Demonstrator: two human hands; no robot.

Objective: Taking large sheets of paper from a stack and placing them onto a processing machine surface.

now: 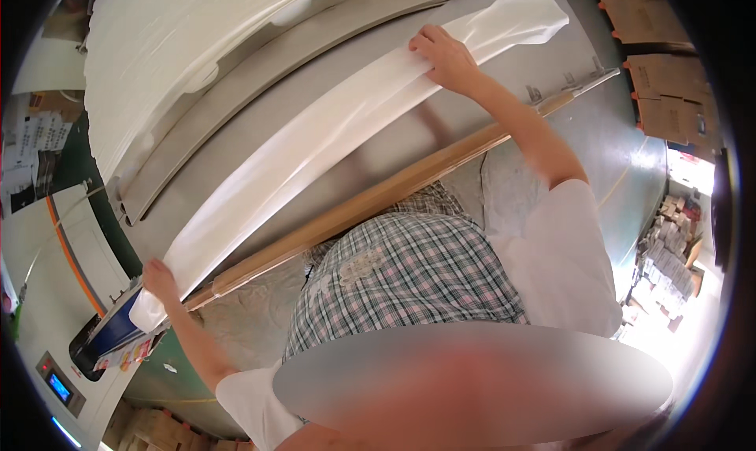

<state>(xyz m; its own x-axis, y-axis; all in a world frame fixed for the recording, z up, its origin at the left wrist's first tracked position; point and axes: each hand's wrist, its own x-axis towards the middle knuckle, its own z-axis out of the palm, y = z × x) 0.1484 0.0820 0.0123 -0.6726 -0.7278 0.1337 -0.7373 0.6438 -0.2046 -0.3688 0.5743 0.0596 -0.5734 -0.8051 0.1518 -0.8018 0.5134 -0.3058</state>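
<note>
A long, glossy white strip of thin film or fabric (pixel 307 140) stretches diagonally over a grey metal tabletop (pixel 224 148), folded lengthwise along part of its length. At its near left end, my left hand (pixel 160 280) is closed on the edge, with the tail hanging past it over the table's corner. Toward the far right end, my right hand (pixel 447 61) grips the strip's far edge with bent fingers. Beyond my right hand the loose end lies creased on the metal. What the fingertips pinch underneath is hidden.
A wooden rail (pixel 354 215) runs along the table's front edge, close to my checked apron. Behind the strip lie a metal bar (pixel 303 53) and a large white sheet (pixel 157 73). A white machine with a small screen (pixel 59 386) stands left; cardboard boxes (pixel 673 96) are stacked right.
</note>
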